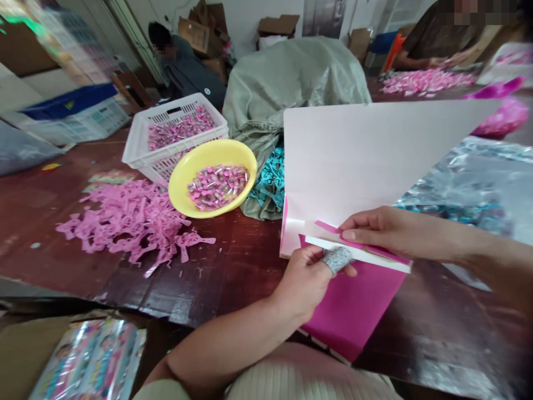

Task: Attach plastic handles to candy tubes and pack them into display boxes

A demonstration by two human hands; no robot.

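Directly before me is a folding cardboard box [362,300], magenta on one face, with a broad white panel [341,150] standing up behind it. My left hand [306,280] is closed around a white folded edge of the cardboard at its near left side. Grey tape [337,259] is wrapped round one of its fingers. On the far side of that fold, my right hand [377,229] pinches a narrow magenta flap [327,226] between thumb and fingers. Parts of the fingers of my left hand are hidden behind the cardboard.
Left of the box are a yellow bowl [179,194] of small pink-capped pieces, a white crate [144,158] and a pink plastic heap [129,216]. Teal pieces [272,178] spill from a grey-green sack [300,72]. Clear bags [491,178] lie right. Two people sit beyond.
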